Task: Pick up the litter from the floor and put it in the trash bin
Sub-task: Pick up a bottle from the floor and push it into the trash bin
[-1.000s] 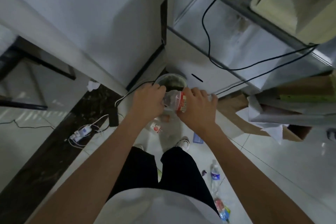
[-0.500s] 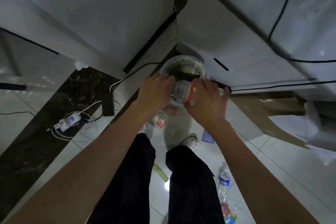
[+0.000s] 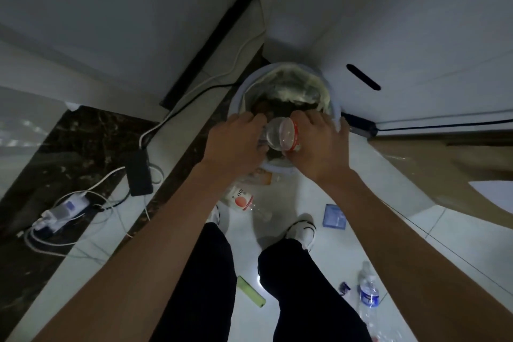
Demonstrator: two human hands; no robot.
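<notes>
A clear plastic bottle with a red label (image 3: pixel 280 134) is held over the open mouth of the round white trash bin (image 3: pixel 337 115). My left hand (image 3: pixel 236 141) grips its neck end and my right hand (image 3: pixel 319 141) grips its labelled body. The bin stands in the corner and holds dark rubbish inside a pale liner. More litter lies on the white tile floor: a clear bottle with an orange-and-white label (image 3: pixel 240 200), a small blue box (image 3: pixel 335 216), a green strip (image 3: pixel 250 291), a blue-labelled bottle (image 3: pixel 368 297) and a small purple scrap (image 3: pixel 344 287).
White walls and a white cabinet (image 3: pixel 402 36) close in the corner behind the bin. A power strip (image 3: pixel 65 211), a black adapter (image 3: pixel 138 173) and loose cables lie on the dark floor strip at the left. My legs and shoes (image 3: pixel 301 233) stand below the bin. Brown cardboard (image 3: pixel 458 175) lies at right.
My view has come closer to the bin, which looks larger. Both hands have carried the bottle forward, from in front of the bin to over its opening.
</notes>
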